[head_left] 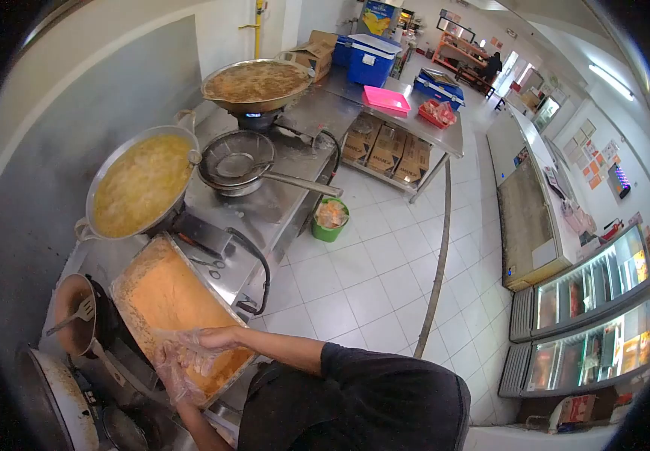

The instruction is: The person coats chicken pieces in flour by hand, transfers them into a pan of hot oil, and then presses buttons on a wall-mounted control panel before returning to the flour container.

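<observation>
A large metal tray (237, 314) holds a bed of orange-tan breading flour (171, 289). Both my hands wear clear plastic gloves and are close together over its near end. My right hand (216, 338) reaches in with bent fingers. My left hand (171, 376) lies just beside it at the tray's edge, fingers curled. Between them is something pale and lumpy, dusted with flour; the gloves partly cover it and its kind cannot be made out.
Beyond the tray, a wide pan of bubbling yellow oil (144, 184) stands near a second oil pan (257, 81) on a burner. A strainer (234, 161) rests on the steel counter. Left are a pot with a slotted turner (80, 316) and a large pan (65, 406). A green bin (329, 230) stands on the floor.
</observation>
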`<state>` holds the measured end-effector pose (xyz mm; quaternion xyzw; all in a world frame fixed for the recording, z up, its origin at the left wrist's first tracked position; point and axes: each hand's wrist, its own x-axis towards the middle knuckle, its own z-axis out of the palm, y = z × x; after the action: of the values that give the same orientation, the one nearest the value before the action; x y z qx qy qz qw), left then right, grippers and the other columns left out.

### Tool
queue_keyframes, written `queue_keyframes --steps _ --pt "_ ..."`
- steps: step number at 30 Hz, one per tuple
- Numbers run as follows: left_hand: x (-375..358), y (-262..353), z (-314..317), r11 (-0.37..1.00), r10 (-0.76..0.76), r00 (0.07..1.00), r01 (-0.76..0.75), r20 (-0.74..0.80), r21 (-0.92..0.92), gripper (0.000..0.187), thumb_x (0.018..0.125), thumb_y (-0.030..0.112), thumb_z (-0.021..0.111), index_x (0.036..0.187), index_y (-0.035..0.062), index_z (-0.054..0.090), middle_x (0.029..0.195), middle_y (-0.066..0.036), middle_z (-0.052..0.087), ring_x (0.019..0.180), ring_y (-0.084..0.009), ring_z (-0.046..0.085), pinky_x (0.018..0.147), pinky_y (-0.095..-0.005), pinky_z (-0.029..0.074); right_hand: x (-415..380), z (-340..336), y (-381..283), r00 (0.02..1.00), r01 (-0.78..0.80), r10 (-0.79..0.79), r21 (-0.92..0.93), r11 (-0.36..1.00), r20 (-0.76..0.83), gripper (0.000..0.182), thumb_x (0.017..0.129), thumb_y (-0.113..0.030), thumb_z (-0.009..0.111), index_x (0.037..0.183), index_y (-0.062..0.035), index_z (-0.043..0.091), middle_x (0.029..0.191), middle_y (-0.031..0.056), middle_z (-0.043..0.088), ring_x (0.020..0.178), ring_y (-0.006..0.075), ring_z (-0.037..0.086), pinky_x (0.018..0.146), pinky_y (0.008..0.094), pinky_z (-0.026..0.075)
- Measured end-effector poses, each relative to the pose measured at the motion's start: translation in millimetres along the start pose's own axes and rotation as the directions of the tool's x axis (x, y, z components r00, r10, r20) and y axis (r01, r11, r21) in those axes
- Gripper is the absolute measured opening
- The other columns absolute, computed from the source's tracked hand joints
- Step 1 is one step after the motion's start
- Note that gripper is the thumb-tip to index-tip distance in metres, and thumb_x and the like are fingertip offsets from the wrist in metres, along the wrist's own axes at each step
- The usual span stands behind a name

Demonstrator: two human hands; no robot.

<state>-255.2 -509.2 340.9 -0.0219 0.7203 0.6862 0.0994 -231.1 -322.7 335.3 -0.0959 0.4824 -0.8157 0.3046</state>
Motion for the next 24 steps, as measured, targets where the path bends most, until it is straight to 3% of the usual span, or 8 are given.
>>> queue_keyframes --steps 3,6,12,15,17,18,21,24 --pt "13.3 -29.6 -13.6 0.992 -0.006 1.000 0.009 0.021 -0.128 0.014 0.099 0.012 0.058 0.092 0.0000 0.057 0.087 -0.003 0.056 0.078 -0.0123 0.049 0.070 -0.0275 0.045 -0.2 -12.3 5.4 0.997 -0.051 0.047 0.078 0.996 0.057 0.070 0.102 -0.061 0.026 0.149 -0.0099 0.034 0.124 0.0175 0.061 0.101 0.0250 0.064 0.081 0.0377 0.058" --pt "31.4 -44.3 -26.9 0.987 0.158 0.987 -0.159 -0.031 -0.019 0.015 0.099 0.013 0.060 0.092 0.0006 0.055 0.087 -0.003 0.055 0.079 -0.0130 0.050 0.070 -0.0272 0.045 -19.5 -7.6 -21.4 0.991 -0.050 0.037 0.099 0.994 0.128 0.072 0.101 -0.063 0.027 0.150 -0.0099 0.033 0.128 0.0176 0.059 0.103 0.0264 0.063 0.083 0.0403 0.058" --pt "6.3 -5.6 -4.7 0.948 0.077 0.986 -0.119 -0.147 -0.297 0.019 0.100 0.017 0.060 0.105 -0.0018 0.058 0.090 -0.005 0.057 0.084 -0.0151 0.054 0.080 -0.0305 0.047 -11.3 -23.7 -6.8 0.978 0.021 -0.062 0.200 0.980 0.199 0.077 0.099 -0.066 0.028 0.153 -0.0109 0.029 0.138 0.0168 0.051 0.112 0.0294 0.060 0.088 0.0452 0.057" --pt "-11.9 -22.6 6.6 0.954 -0.057 0.994 0.025 -0.097 -0.297 0.026 0.101 0.021 0.057 0.111 -0.0037 0.059 0.097 -0.010 0.061 0.088 -0.0170 0.056 0.085 -0.0315 0.046 -4.1 -28.8 3.5 0.992 0.062 -0.079 0.160 0.985 0.102 0.078 0.098 -0.066 0.029 0.154 -0.0120 0.026 0.141 0.0165 0.049 0.117 0.0291 0.057 0.089 0.0452 0.056" --pt "-9.1 -20.5 6.7 0.991 -0.051 0.998 0.045 -0.041 -0.127 0.028 0.101 0.022 0.057 0.111 -0.0042 0.059 0.101 -0.012 0.062 0.091 -0.0183 0.056 0.087 -0.0317 0.046 -2.9 -26.2 7.5 0.996 0.087 -0.087 0.108 0.990 -0.006 0.078 0.098 -0.066 0.030 0.154 -0.0123 0.025 0.141 0.0174 0.048 0.118 0.0288 0.056 0.089 0.0452 0.056" --pt "-8.3 -19.3 6.6 0.998 -0.052 0.999 0.052 -0.014 -0.041 0.029 0.101 0.022 0.057 0.112 -0.0045 0.059 0.103 -0.013 0.063 0.093 -0.0190 0.057 0.088 -0.0318 0.046 -3.8 -27.6 8.4 0.996 0.079 -0.082 0.111 0.991 0.029 0.078 0.098 -0.066 0.030 0.154 -0.0125 0.025 0.142 0.0175 0.047 0.118 0.0285 0.057 0.090 0.0454 0.055" --pt "-6.1 -12.6 -0.6 0.999 0.026 0.999 -0.027 -0.036 -0.023 0.028 0.101 0.021 0.057 0.113 -0.0051 0.058 0.105 -0.012 0.063 0.093 -0.0188 0.058 0.086 -0.0313 0.048 -13.2 -22.8 -8.1 0.989 0.045 -0.067 0.156 0.987 0.134 0.077 0.098 -0.066 0.031 0.155 -0.0129 0.025 0.145 0.0177 0.044 0.118 0.0276 0.057 0.092 0.0456 0.055" --pt "3.3 -27.0 -21.0 0.999 0.004 0.999 -0.006 -0.051 -0.041 0.038 0.098 0.023 0.060 0.124 -0.0054 0.056 0.116 -0.018 0.061 0.098 -0.0236 0.059 0.084 -0.0363 0.050 -10.1 -30.1 -5.6 0.977 0.029 -0.079 0.239 0.970 0.200 0.077 0.098 -0.066 0.030 0.154 -0.0132 0.025 0.146 0.0167 0.043 0.118 0.0269 0.057 0.093 0.0450 0.054"
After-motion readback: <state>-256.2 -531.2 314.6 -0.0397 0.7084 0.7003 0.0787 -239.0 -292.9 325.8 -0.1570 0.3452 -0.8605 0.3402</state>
